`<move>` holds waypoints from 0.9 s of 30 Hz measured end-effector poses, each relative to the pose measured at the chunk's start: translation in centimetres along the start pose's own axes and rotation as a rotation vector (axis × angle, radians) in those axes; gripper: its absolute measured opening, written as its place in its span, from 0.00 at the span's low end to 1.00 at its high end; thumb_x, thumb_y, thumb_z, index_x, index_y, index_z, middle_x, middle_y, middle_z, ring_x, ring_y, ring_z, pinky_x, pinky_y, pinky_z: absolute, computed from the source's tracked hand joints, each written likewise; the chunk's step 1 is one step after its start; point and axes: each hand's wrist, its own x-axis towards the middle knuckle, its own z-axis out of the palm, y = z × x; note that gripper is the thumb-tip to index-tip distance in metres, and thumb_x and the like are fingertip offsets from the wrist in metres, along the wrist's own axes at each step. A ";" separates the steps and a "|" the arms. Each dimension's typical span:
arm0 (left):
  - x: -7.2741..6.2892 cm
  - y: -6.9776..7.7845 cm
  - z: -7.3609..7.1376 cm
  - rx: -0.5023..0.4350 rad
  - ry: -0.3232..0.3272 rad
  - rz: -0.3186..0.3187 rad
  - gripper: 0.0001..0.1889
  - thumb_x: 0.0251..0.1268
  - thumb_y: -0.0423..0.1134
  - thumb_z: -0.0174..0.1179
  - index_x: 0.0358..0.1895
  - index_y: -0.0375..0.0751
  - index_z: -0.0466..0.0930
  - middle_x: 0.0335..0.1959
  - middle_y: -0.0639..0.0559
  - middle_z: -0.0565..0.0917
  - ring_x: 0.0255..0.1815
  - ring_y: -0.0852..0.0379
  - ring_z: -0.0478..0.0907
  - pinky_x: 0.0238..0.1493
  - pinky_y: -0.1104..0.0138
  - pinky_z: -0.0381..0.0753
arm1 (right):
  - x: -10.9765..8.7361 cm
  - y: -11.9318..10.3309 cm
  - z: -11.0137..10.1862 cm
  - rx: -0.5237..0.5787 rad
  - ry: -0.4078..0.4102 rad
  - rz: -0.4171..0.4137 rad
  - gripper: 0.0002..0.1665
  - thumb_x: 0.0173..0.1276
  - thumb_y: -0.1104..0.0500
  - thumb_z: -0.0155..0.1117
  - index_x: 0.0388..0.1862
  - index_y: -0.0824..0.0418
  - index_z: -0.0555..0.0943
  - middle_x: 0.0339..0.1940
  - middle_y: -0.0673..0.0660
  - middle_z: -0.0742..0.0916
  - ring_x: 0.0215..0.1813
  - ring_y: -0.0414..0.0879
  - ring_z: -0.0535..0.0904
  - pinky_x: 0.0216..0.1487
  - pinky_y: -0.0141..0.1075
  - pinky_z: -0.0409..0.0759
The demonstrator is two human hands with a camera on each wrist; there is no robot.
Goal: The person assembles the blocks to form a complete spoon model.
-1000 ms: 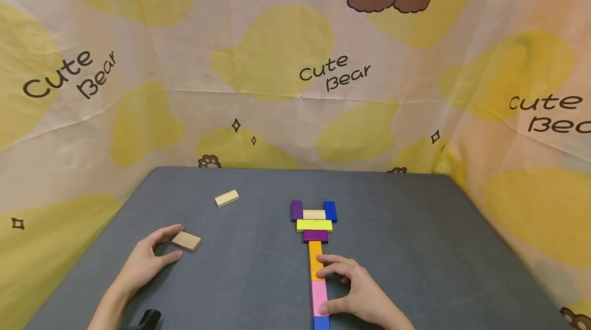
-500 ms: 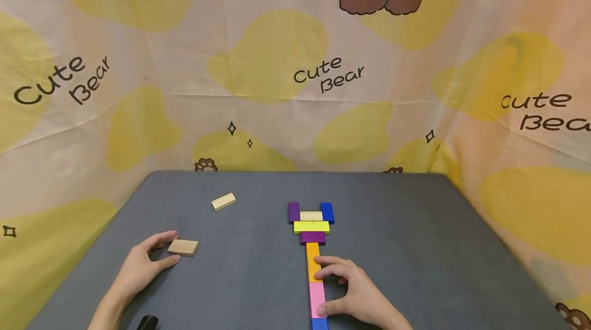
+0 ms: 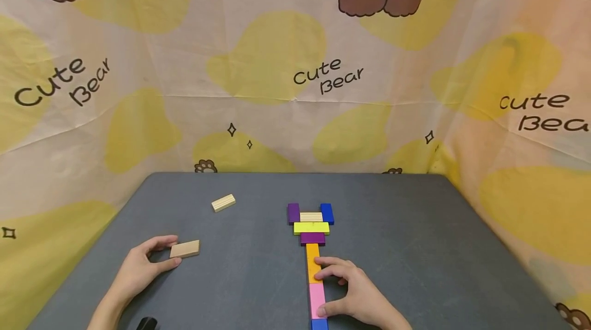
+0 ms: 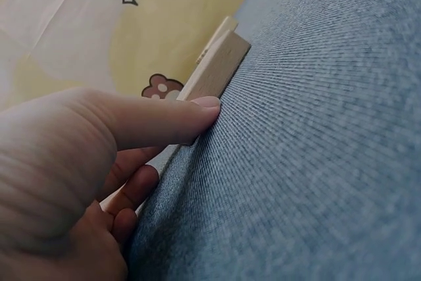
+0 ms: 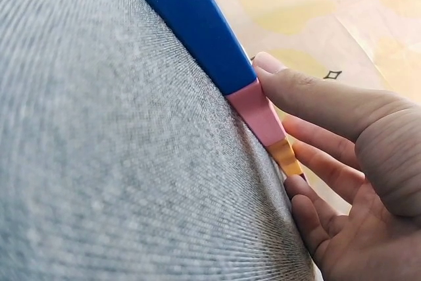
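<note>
In the head view my left hand [image 3: 143, 264] holds one end of a plain wooden block [image 3: 185, 249] at the table's left, thumb on the near side and fingertips at the far corner. Up close in the left wrist view, the thumb [image 4: 207, 103] lies against this block's side. My right hand [image 3: 357, 288] rests along a line of blocks, its fingertips on the orange block [image 3: 312, 258] and its thumb on the pink block [image 3: 316, 296]. A blue block [image 5: 197, 31] continues the line toward me.
At the line's far end lie a dark purple block [image 3: 312, 239], a yellow-green block [image 3: 311, 228], a plain block [image 3: 311, 216], a purple block [image 3: 293, 213] and a blue upright-lying block [image 3: 327, 213]. Another plain block [image 3: 223, 202] sits back left. A black object [image 3: 148, 324] shows at the front edge.
The wooden block at my left hand has turned counterclockwise, its right end swinging away from me. My right hand stays on the line. The head view has shifted slightly.
</note>
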 end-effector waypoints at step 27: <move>-0.5 0.4 0.0 -0.030 0.098 -0.030 0.30 0.49 0.56 0.75 0.56 0.47 0.83 0.49 0.49 0.83 0.50 0.65 0.70 0.45 0.72 0.66 | 0.2 -0.5 -0.2 0.018 -0.035 0.071 0.26 0.49 0.42 0.81 0.49 0.39 0.84 0.66 0.41 0.75 0.62 0.52 0.66 0.54 0.43 0.72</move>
